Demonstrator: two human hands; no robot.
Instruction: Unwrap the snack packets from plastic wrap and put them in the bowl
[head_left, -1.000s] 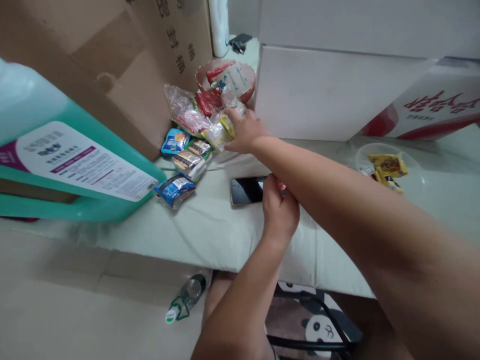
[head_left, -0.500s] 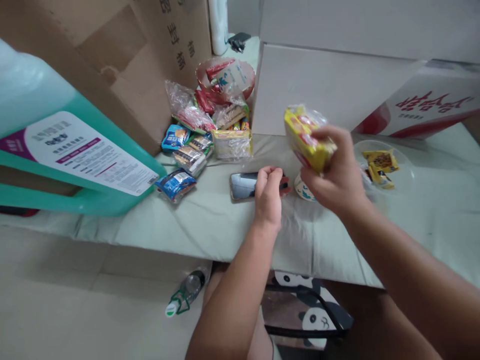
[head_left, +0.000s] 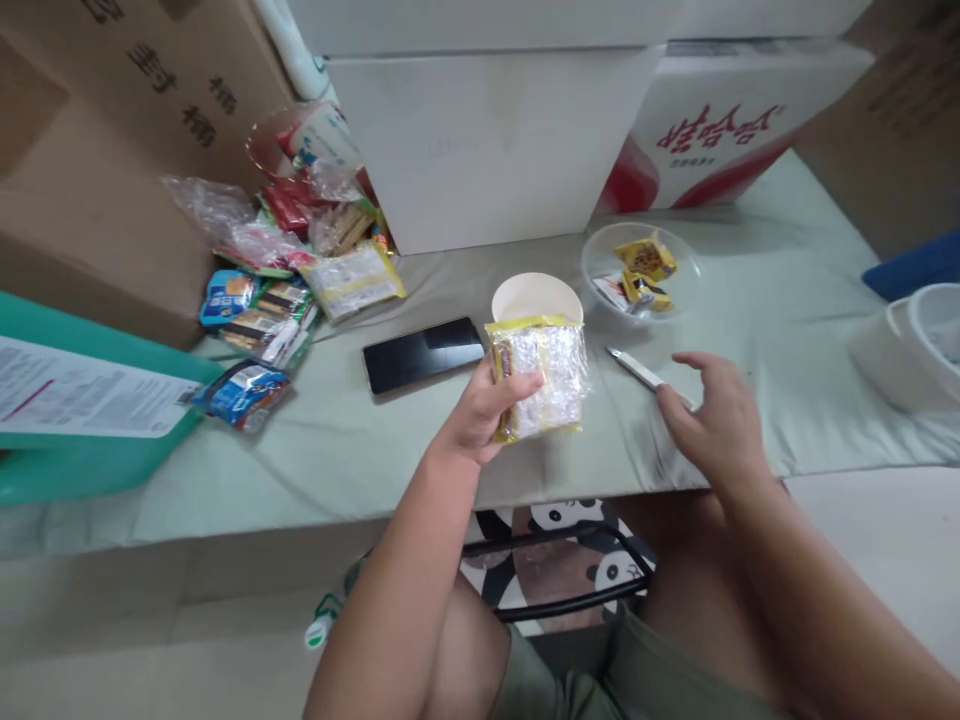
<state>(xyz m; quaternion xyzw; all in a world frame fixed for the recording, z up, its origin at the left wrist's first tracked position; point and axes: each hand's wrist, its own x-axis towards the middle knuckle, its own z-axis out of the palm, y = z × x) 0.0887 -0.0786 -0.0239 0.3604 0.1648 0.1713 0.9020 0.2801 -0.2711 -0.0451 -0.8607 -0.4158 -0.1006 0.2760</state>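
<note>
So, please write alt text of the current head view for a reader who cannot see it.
The person's left hand holds a yellow-edged clear packet in front of a pale bowl, while the right hand is by a slim, pale tool. A phone and wrapped snacks lie to the left.

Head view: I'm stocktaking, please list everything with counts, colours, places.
held packet: 1, yellow, clear, left hand
slim tool: 1, white, by right hand
tub: 1, cream, behind held packet
phone: 1, black, left of tub
clear bowl: 1, clear, beside tub
snack packets: several, mixed, left, clear bowl
pink bowl: 1, pink, behind snack packets
jug: 1, teal, left edge
bucket: 1, white, right edge
blue item: 1, blue, right edge
cartons: several, brown, white, red, back
pale container: 1, white, between cartons
cloth: 1, green, middle
bottle top: 1, green, white, below cloth
panda-print item: 1, multicoloured, below cloth
shorts: 1, green, bottom
left hand: 1, bare, around held packet
right hand: 1, bare, by slim tool
legs: 2, bare, bottom
</note>
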